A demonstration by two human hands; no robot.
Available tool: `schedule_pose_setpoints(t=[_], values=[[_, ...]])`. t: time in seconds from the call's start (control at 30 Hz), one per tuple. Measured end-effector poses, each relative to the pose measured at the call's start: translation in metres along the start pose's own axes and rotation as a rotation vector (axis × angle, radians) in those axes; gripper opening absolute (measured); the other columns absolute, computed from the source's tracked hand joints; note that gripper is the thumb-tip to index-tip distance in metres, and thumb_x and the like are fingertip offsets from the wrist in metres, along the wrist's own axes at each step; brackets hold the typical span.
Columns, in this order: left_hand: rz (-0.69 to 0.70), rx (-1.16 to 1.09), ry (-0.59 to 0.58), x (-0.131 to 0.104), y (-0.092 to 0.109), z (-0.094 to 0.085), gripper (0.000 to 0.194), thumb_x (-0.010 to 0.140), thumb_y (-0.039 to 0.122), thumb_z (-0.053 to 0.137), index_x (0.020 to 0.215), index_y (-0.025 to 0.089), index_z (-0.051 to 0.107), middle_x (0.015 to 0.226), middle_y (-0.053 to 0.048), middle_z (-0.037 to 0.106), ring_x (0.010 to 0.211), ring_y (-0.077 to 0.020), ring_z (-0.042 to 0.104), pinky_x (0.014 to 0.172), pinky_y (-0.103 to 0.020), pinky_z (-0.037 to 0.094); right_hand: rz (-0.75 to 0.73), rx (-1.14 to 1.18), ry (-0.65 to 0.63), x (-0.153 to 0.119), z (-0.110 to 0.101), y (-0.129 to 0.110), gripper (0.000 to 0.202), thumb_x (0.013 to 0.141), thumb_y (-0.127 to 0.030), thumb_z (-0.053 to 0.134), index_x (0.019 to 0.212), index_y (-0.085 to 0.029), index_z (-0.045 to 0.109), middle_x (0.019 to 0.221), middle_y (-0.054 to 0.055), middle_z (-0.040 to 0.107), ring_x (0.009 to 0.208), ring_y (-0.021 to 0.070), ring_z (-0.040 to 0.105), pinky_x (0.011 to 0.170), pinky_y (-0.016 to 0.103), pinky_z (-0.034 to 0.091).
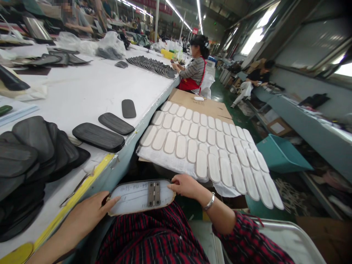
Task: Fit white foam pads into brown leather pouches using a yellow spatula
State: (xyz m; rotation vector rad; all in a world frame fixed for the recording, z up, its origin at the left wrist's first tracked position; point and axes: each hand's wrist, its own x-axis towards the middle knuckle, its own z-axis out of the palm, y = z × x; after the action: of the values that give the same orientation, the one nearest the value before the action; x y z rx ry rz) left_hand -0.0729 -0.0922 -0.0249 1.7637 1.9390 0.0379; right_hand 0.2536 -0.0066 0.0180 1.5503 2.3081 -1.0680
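Between my two hands, above my lap, is a white oval template board (132, 196) with a metal hinge (154, 193) and handwritten marks on its face. My left hand (96, 205) grips its left end, thumb on top. At the other end my right hand (185, 185) pinches the rim, a silver bracelet on the wrist. The fingers under the board are hidden. Just beyond, on the white table, lie a stack of dark oval pieces (97, 136), another dark oval piece (116, 123) and a smaller one (128, 108).
Rows of pale oval pieces (202, 163) cover a board at the right. A heap of black pieces (35, 154) fills the table's left. Yellow tape (74, 200) runs along the table edge. A teal bin (283, 152) stands farther right. A co-worker (194, 68) sits at the table ahead.
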Motion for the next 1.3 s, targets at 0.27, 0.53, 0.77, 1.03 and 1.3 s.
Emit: schedule_pose_setpoints(t=[0.27, 0.53, 0.77, 1.03, 1.3], values=[[0.164, -0.079, -0.007, 0.026, -0.001, -0.001, 0.047, 0.085, 0.047, 0.029, 0.090, 0.019, 0.066, 0.097, -0.008, 0.069, 0.092, -0.0246, 0.060, 0.088, -0.035, 0.041, -0.023, -0.113, -0.032, 0.024, -0.005, -0.010, 0.026, 0.082, -0.022, 0.043, 0.072, -0.013, 0.066, 0.081, 0.011, 0.068, 0.082, 0.0198, 0.063, 0.074, 0.026, 0.044], [-0.092, -0.241, -0.153, -0.004, 0.002, -0.001, 0.050, 0.076, 0.063, 0.037, 0.078, 0.018, 0.059, 0.060, -0.002, 0.063, 0.053, -0.0198, 0.059, 0.055, -0.029, 0.044, 0.159, 0.327, -0.199, 0.005, 0.016, 0.017, 0.043, 0.085, -0.051, 0.041, 0.073, -0.014, 0.058, 0.066, 0.006, 0.066, 0.052, 0.0128, 0.062, 0.045, 0.019, 0.049], [-0.396, -0.680, -0.324, -0.030, 0.010, 0.016, 0.045, 0.063, 0.063, 0.050, 0.060, 0.018, 0.049, 0.041, 0.007, 0.042, 0.030, -0.0089, 0.038, 0.031, -0.021, 0.026, 0.387, 0.727, -0.299, -0.017, 0.057, 0.008, 0.035, 0.086, -0.037, 0.041, 0.062, -0.014, 0.052, 0.049, 0.002, 0.057, 0.038, 0.0116, 0.057, 0.034, 0.018, 0.044], [-0.470, -0.833, -0.257, -0.038, 0.026, 0.010, 0.039, 0.069, 0.055, 0.045, 0.056, 0.018, 0.046, 0.036, 0.009, 0.035, 0.026, -0.0042, 0.026, 0.029, -0.018, 0.018, 0.350, 0.773, -0.305, -0.013, 0.051, 0.010, 0.031, 0.084, -0.028, 0.038, 0.058, -0.015, 0.051, 0.040, -0.004, 0.048, 0.029, 0.0073, 0.048, 0.027, 0.013, 0.030], [-0.370, -0.689, -0.242, -0.032, 0.016, -0.001, 0.042, 0.072, 0.057, 0.045, 0.072, 0.016, 0.052, 0.056, 0.002, 0.054, 0.036, -0.0091, 0.047, 0.033, -0.020, 0.035, 0.296, 0.559, -0.269, -0.012, 0.046, 0.016, 0.037, 0.085, -0.048, 0.038, 0.066, -0.017, 0.049, 0.049, 0.000, 0.054, 0.038, 0.0120, 0.053, 0.035, 0.020, 0.037]])
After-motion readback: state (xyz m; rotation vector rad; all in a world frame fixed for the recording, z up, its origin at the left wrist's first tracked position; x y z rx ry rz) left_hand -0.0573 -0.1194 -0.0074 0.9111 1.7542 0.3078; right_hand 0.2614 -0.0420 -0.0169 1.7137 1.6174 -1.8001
